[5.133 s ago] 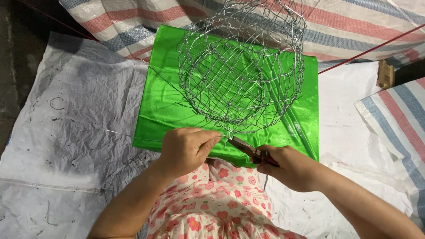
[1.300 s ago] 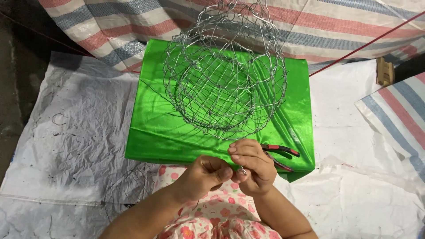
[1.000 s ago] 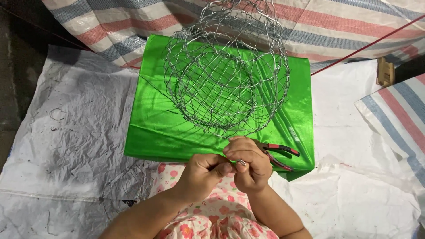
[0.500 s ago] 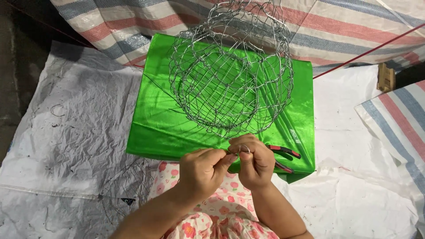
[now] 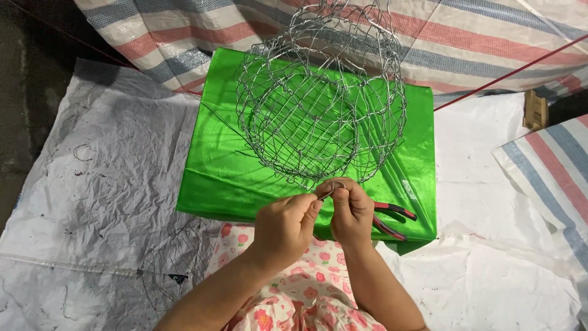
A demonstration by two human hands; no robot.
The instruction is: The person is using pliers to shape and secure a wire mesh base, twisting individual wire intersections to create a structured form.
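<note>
My left hand [image 5: 285,222] and my right hand [image 5: 353,211] sit close together just in front of me, fingertips almost touching, and between them I pinch a short bent piece of wire [image 5: 329,189], each hand curled tight on one end of it. The wire piece is just at the near edge of the wire basket [image 5: 321,101], a round open-mesh cage of thin silvery wire that stands on a bright green cloth-covered board [image 5: 214,153]; I cannot tell whether the piece I hold is joined to the basket's mesh or only lies against it. Just to the right of my right hand, lying on the green surface near its front corner, are the pliers [image 5: 392,217] with red and black handles, untouched. The green board rests on a crumpled white plastic sheet [image 5: 104,178] spread over the ground, and behind it lies a striped tarp [image 5: 478,37] in red, white and blue-grey bands. My lap in a floral dress [image 5: 294,300] is beneath my wrists.
</note>
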